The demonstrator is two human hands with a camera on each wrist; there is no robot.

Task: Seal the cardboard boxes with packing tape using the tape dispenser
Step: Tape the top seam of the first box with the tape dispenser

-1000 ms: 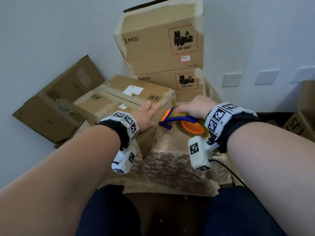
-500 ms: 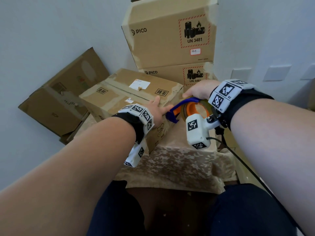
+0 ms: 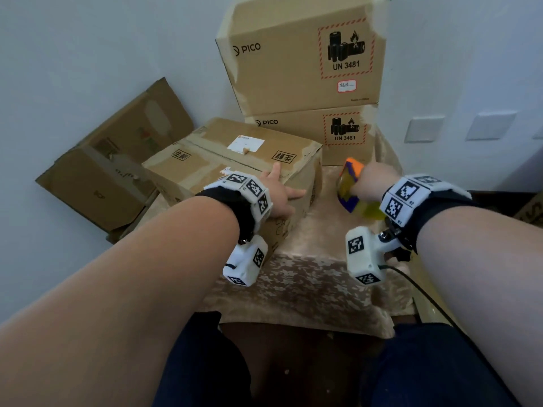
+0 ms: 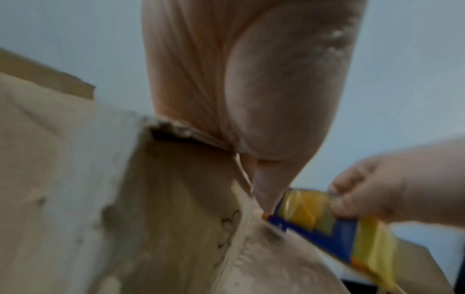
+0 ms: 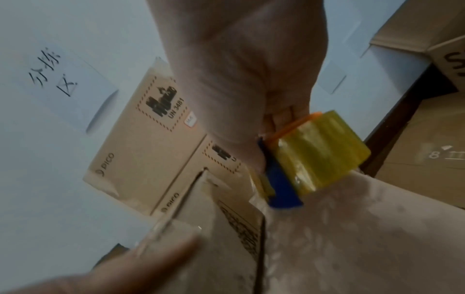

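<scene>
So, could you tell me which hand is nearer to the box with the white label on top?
Left. The left hand rests on the box at its near right corner; the right hand grips the tape dispenser beside the box, apart.

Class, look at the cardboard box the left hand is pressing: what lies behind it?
Behind the cardboard box stand two stacked PICO boxes against the wall. The lower one's base is hidden.

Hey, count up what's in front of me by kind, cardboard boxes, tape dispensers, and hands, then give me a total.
Cardboard boxes: 5, the front box, upper PICO box, lower PICO box, leaning box, box at the right edge.
Tape dispensers: 1.
Hands: 2, left hand, right hand.
Total: 8.
</scene>
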